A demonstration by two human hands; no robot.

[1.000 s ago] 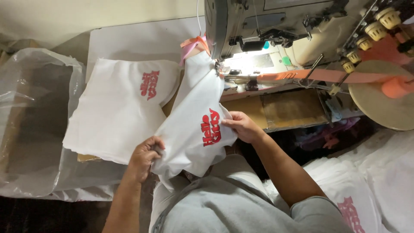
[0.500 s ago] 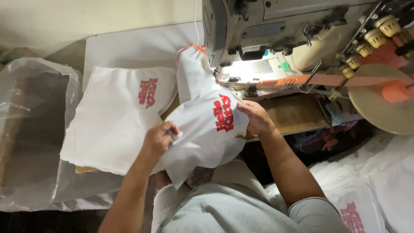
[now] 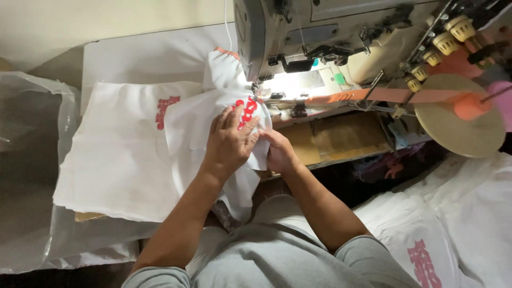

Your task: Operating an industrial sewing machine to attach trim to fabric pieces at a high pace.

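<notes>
— Two hands on one piece, seen from the head view: left hand [image 3: 230, 140] flat over the white fabric piece [image 3: 213, 128], right hand [image 3: 278, 152] tucked just beside it.

— Where exactly?

— Draped off the sewing machine [image 3: 320, 42] bed, red print [image 3: 245, 111] up, leading edge right at the lit needle area [image 3: 257, 92].

— Fingers?

— Left: spread and laid flat, pressing rather than gripping. Right: curled on the cloth edge, partly hidden behind the left hand, so hard to tell how tightly closed.

— Risks?

— Fingertips near the needle; could get caught with a small slip forward. Loose folds below the hands could bunch under the foot and sew in a pleat. Hanging weight could drag the seam crooked.

— Arms?

— Both forearms angled up and inward from the lap, wrists low, left crossing over the stack of white pieces [image 3: 117, 160] on the table [image 3: 138, 53].
</notes>
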